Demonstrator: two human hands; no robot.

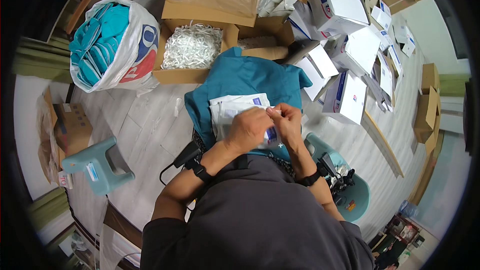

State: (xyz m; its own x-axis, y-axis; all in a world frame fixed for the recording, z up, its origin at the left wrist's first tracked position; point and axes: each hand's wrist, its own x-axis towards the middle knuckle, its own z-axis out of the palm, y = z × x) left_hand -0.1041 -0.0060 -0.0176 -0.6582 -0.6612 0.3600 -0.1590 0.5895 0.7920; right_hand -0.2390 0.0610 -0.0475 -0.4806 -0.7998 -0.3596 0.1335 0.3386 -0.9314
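Note:
A teal cloth [235, 77] is spread over my lap. On it lies a small pile of flat white packets [218, 107] with blue print. My left hand [247, 129] is closed with its fingertips at the upper edge of one white packet [271, 134], whose blue label shows between my hands. Beside it, my right hand [288, 124] pinches the same edge, thumb and forefinger meeting the left fingertips. The fingers cover that edge, so I cannot tell if it is torn.
Ahead stands a cardboard box [185, 76] of white looped straps. A white sack [142, 45] of teal pieces stands left of it. White cartons [345, 95] pile up at right. A teal stool [100, 165] is at left, a teal bin [364, 192] by my right arm.

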